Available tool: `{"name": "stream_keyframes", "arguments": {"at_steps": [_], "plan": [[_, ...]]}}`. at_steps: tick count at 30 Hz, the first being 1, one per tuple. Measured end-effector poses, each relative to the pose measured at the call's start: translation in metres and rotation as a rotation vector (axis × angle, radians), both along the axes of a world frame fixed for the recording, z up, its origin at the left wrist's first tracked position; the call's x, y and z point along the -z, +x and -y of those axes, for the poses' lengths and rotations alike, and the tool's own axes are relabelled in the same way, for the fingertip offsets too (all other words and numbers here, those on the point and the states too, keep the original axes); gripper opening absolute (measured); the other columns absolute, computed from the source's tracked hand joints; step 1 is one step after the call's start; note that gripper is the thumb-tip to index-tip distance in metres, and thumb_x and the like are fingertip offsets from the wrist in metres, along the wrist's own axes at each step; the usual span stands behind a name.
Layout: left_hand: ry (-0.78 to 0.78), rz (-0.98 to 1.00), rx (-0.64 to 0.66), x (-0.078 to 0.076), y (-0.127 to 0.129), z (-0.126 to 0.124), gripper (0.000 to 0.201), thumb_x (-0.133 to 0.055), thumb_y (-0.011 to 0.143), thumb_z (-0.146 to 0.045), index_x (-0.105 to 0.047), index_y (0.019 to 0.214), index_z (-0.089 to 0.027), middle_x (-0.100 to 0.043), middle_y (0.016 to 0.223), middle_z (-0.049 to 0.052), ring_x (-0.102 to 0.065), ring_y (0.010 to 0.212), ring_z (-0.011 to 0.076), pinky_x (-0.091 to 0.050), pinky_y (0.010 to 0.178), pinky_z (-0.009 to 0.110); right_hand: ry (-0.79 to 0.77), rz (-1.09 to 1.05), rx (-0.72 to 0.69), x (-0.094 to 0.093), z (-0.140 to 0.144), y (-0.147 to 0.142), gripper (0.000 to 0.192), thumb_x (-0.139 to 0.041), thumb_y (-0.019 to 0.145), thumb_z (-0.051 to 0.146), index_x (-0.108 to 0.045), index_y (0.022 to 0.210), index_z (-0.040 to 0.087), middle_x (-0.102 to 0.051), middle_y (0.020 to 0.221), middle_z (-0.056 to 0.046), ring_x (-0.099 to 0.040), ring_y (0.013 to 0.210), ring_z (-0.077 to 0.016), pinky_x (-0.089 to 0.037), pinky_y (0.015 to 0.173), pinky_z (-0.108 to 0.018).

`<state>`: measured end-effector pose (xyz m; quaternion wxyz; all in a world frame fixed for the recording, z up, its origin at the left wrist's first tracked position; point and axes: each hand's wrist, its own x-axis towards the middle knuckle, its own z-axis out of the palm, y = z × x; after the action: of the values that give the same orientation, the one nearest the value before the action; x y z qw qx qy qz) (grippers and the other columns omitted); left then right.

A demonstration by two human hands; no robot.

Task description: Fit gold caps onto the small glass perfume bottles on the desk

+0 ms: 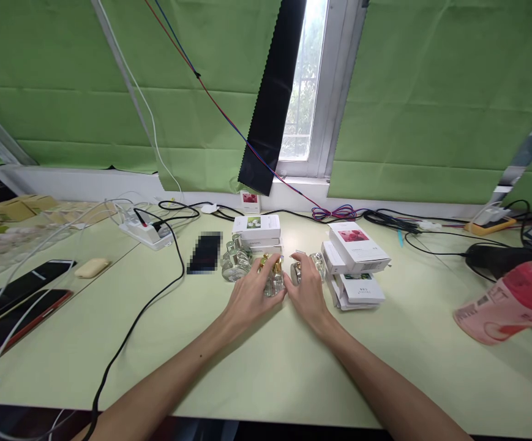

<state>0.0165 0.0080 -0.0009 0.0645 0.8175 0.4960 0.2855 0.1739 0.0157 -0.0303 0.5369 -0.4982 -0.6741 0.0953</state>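
Note:
My left hand (250,286) curls around small clear glass perfume bottles (274,284) with gold caps, its thumb and fingers against them. Close to its left, more glass bottles (236,264) with clear caps stand in a cluster. My right hand (309,291) bends over a clear bottle with a silvery part (295,273), fingers closed on it. Just beyond those fingers, another clear bottle (319,264) shows, partly hidden. The fingertips of both hands almost meet at the middle. How many bottles each hand touches is partly hidden by the fingers.
White boxes (256,228) with a flower picture stand behind the bottles, and stacked boxes (360,248) to the right. A power strip (145,233), cables and phones (18,321) lie left. A pink bottle (507,303) is at the right, a window (303,92) behind.

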Motion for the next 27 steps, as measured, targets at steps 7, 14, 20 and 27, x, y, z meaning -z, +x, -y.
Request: {"name": "stream_keyframes", "arguments": {"at_steps": [7, 14, 20, 27], "plan": [[0.021, -0.046, -0.011, -0.0026, -0.0014, 0.0001, 0.067, -0.063, 0.084, -0.030, -0.036, 0.146, -0.032, -0.057, 0.122, 0.008, -0.066, 0.083, 0.0218, -0.047, 0.060, 0.029, -0.014, -0.004, -0.003, -0.0006, 0.0013, -0.0007, 0.035, -0.056, 0.084, 0.014, -0.053, 0.119, 0.017, -0.063, 0.117, -0.014, -0.059, 0.112, -0.0284, -0.050, 0.097, -0.046], [0.055, -0.079, -0.067, -0.0050, 0.0006, 0.0031, 0.069, -0.064, 0.082, -0.032, -0.036, 0.145, -0.031, -0.056, 0.131, 0.009, -0.066, 0.085, 0.0225, -0.039, 0.054, 0.025, -0.032, 0.006, 0.016, -0.0023, 0.0046, -0.0047, 0.036, -0.052, 0.084, 0.011, -0.054, 0.119, 0.016, -0.062, 0.116, -0.013, -0.058, 0.112, -0.0279, -0.049, 0.097, -0.045], [0.105, -0.093, -0.136, -0.0094, 0.0021, 0.0050, 0.065, -0.066, 0.083, -0.040, -0.040, 0.142, -0.031, -0.056, 0.130, 0.010, -0.063, 0.070, 0.0180, -0.034, 0.048, 0.025, -0.032, 0.016, 0.066, -0.0036, 0.0063, -0.0071, 0.034, -0.048, 0.085, 0.011, -0.054, 0.118, 0.017, -0.062, 0.114, -0.013, -0.057, 0.110, -0.0284, -0.050, 0.094, -0.045], [0.151, -0.096, -0.137, -0.0060, 0.0022, 0.0045, 0.064, -0.067, 0.083, -0.041, -0.041, 0.141, -0.030, -0.054, 0.131, 0.010, -0.061, 0.069, 0.0168, -0.031, 0.047, 0.024, -0.042, 0.039, 0.083, -0.0046, 0.0079, -0.0070, 0.035, -0.046, 0.085, 0.009, -0.054, 0.118, 0.016, -0.061, 0.116, -0.014, -0.056, 0.113, -0.0290, -0.050, 0.094, -0.045]]}}
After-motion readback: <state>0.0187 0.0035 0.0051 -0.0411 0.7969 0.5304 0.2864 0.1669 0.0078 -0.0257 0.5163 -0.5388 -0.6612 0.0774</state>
